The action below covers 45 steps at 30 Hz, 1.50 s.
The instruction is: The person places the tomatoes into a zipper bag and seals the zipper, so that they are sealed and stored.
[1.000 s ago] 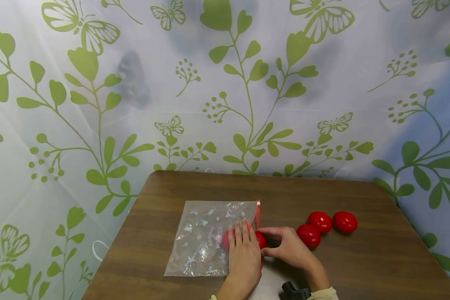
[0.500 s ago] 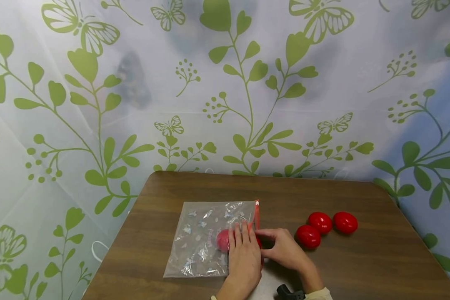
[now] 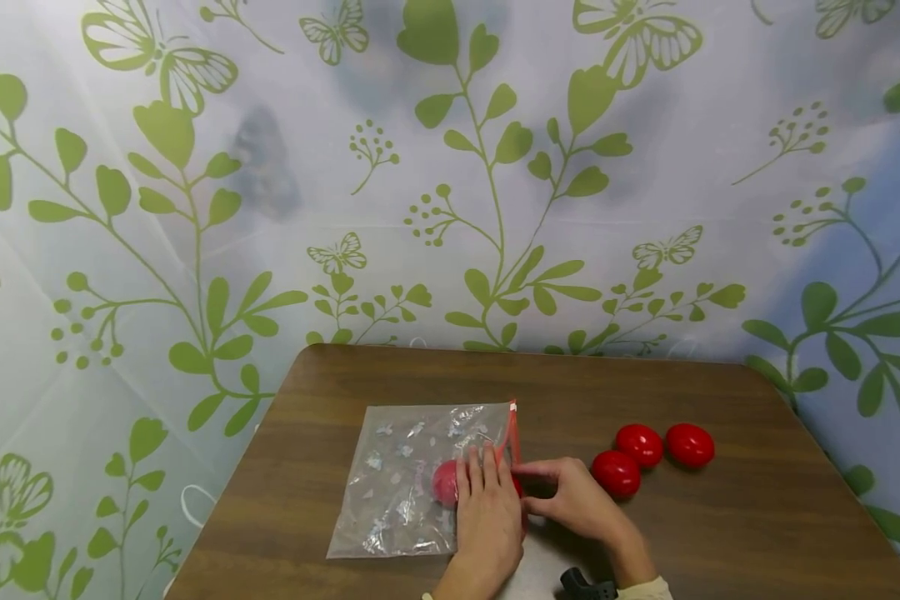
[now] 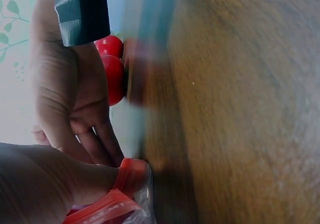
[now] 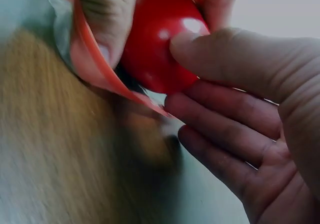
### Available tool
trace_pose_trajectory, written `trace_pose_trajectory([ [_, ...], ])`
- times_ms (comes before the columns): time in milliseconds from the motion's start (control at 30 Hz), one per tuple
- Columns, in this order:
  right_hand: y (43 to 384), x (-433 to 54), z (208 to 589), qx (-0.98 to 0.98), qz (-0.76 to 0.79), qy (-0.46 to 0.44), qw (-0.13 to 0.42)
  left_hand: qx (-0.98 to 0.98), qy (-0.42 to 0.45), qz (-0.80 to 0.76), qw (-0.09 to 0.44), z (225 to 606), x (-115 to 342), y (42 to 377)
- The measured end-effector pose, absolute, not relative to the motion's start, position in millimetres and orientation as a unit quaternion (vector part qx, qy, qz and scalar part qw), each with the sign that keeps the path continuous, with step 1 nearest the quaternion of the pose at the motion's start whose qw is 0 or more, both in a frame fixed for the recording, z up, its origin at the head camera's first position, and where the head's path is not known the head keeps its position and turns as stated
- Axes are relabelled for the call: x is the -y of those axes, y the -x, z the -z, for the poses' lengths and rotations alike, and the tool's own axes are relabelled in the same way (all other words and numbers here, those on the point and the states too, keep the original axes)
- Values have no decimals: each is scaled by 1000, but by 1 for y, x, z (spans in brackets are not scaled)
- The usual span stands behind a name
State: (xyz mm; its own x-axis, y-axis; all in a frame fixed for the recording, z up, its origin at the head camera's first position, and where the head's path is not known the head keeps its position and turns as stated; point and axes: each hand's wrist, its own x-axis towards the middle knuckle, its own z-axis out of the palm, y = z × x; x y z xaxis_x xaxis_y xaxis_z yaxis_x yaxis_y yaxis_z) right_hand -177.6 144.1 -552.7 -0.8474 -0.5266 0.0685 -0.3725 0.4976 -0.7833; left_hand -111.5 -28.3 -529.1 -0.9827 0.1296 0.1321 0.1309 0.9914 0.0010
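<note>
A clear printed zip bag (image 3: 386, 483) lies flat, its red zip strip (image 3: 513, 425) on the right side. Inside, partly under the left hand, sits a glossy red egg (image 3: 445, 483). My left hand (image 3: 489, 512) rests over the bag's mouth with long fingers on top. In the right wrist view its thumb (image 5: 107, 24) hooks the zip strip and holds the mouth apart. My right hand (image 3: 581, 502) pinches another red egg (image 5: 160, 39) at that mouth, thumb on its shell and fingers below. In the head view the left hand mostly hides this egg.
On the brown wooden table (image 3: 720, 533), right of the hands, three more red eggs lie: a near one (image 3: 616, 474), one behind it (image 3: 640, 445) and one farther right (image 3: 690, 445). A leaf-patterned curtain (image 3: 450, 208) hangs behind the table.
The egg inside the bag has shifted a little left. My right hand has pushed the held egg left into the mouth, so less of it shows. The left hand has stayed in place.
</note>
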Motion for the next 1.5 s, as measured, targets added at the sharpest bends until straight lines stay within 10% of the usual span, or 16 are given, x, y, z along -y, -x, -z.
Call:
trace_pose_trajectory([
  [1500, 175, -122, 552, -877, 392, 271, 59, 994, 67, 30, 87, 533, 30, 114],
])
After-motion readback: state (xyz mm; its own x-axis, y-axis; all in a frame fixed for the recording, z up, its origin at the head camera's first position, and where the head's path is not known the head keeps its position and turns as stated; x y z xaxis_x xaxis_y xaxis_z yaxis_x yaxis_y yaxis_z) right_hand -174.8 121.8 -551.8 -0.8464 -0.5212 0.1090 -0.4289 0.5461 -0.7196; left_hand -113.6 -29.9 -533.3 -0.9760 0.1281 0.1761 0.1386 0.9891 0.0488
